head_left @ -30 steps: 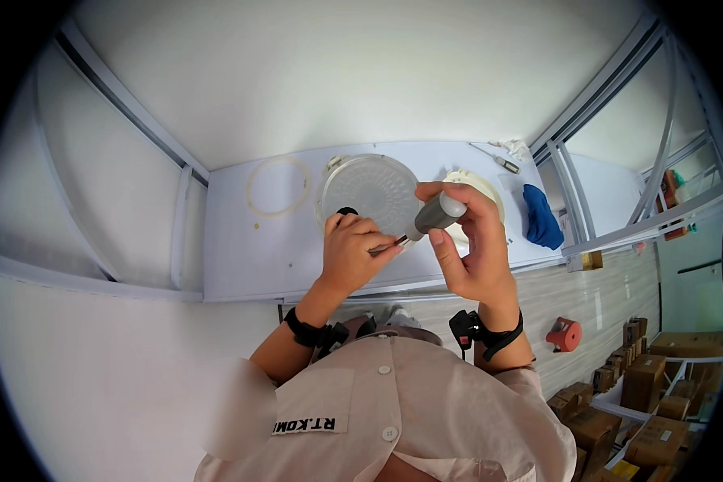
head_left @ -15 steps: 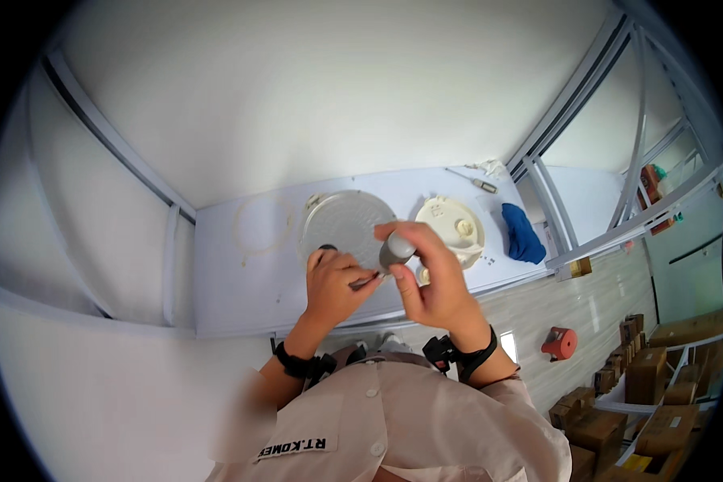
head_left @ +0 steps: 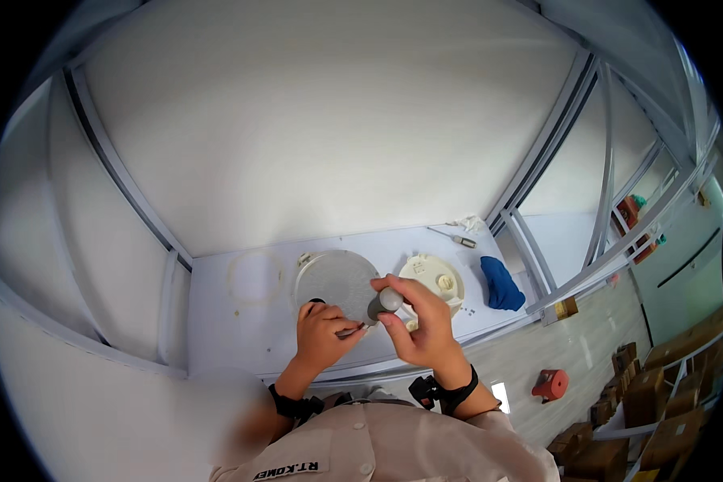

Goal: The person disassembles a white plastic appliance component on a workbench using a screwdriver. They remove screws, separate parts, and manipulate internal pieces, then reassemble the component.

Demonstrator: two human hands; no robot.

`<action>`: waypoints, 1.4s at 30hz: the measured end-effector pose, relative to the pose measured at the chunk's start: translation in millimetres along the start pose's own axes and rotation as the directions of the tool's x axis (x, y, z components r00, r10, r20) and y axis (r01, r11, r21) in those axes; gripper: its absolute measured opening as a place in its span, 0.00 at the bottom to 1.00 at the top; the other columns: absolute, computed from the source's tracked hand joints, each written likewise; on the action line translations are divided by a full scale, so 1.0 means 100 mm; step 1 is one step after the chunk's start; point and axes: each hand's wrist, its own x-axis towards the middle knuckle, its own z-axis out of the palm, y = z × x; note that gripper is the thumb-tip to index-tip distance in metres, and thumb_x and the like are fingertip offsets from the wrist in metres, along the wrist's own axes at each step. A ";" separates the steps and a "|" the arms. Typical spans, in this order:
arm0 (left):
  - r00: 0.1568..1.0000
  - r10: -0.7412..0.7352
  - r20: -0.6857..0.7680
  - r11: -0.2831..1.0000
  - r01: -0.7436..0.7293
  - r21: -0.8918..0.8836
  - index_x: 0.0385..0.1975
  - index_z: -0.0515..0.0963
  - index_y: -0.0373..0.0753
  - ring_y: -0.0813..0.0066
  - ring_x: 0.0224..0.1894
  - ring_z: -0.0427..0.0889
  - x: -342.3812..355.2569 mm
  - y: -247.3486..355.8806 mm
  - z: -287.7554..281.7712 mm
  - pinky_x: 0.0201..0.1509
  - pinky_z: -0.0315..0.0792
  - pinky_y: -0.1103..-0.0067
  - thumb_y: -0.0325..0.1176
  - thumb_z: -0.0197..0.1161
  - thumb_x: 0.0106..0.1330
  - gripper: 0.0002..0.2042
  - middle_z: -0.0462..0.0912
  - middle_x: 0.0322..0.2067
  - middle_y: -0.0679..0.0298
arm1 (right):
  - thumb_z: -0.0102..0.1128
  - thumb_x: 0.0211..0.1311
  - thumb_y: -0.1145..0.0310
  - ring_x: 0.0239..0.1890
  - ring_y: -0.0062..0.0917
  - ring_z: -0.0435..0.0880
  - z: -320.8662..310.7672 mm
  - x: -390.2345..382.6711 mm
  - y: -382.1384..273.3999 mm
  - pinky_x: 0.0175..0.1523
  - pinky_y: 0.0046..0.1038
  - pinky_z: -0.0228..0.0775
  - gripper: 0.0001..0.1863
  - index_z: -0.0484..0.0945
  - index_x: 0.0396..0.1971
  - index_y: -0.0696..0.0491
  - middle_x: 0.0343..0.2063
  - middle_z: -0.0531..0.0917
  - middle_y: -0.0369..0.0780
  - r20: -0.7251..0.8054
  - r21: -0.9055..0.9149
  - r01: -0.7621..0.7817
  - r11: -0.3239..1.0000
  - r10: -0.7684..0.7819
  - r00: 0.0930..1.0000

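My right hand point(head_left: 427, 328) grips a grey screwdriver point(head_left: 384, 304) by its thick handle, whose rounded end points up toward me. The fingers and thumb are wrapped around its sides. Close by on the left, my left hand point(head_left: 323, 341) is closed on a slim dark piece point(head_left: 346, 332) that pokes out at the fingertips. A black rounded end point(head_left: 316, 300) shows above its knuckles; whether both belong to one thing, I cannot tell. The screwdriver's tip is hidden near the left fingertips. Both hands are held over a round grey translucent cover point(head_left: 336, 277) on the table.
A round cream housing point(head_left: 416, 268) lies right of the cover. Beyond it are a blue cloth point(head_left: 502, 286), another screwdriver point(head_left: 463, 241) and crumpled white material point(head_left: 470, 224). A thin cream ring point(head_left: 231, 277) lies at left. Frame posts stand at both table ends; a red stool point(head_left: 551, 386) is on the floor.
The view has tilted up, so table and hands sit lower in the picture. Both hands keep their holds, close together. The right fingers have shifted slightly around the screwdriver handle.
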 end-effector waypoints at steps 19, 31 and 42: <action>0.998 -0.048 0.027 0.998 0.049 -0.042 0.26 0.93 0.50 0.70 0.37 0.80 -0.02 0.03 -0.06 0.58 0.65 0.70 0.40 0.80 0.51 0.05 0.84 0.25 0.73 | 0.72 0.63 0.76 0.53 0.43 0.85 0.07 -0.09 0.03 0.54 0.36 0.79 0.24 0.79 0.58 0.61 0.56 0.82 0.55 0.000 -0.100 0.139 0.985 -0.139 0.990; 0.996 -0.076 0.036 0.997 0.077 -0.030 0.26 0.93 0.51 0.69 0.39 0.81 -0.03 0.01 -0.03 0.59 0.64 0.69 0.39 0.78 0.52 0.04 0.83 0.26 0.74 | 0.83 0.53 0.73 0.47 0.39 0.86 0.13 0.02 -0.01 0.55 0.35 0.78 0.33 0.80 0.60 0.59 0.47 0.86 0.49 -0.046 -0.116 0.084 0.990 -0.090 0.995; 0.996 -0.071 0.054 0.997 0.073 -0.037 0.25 0.93 0.51 0.69 0.39 0.82 -0.04 -0.01 -0.02 0.59 0.64 0.70 0.37 0.77 0.51 0.03 0.83 0.26 0.73 | 0.79 0.54 0.76 0.48 0.39 0.87 0.15 -0.01 0.05 0.52 0.36 0.80 0.30 0.82 0.58 0.59 0.54 0.83 0.48 -0.023 -0.036 0.137 0.990 -0.138 0.990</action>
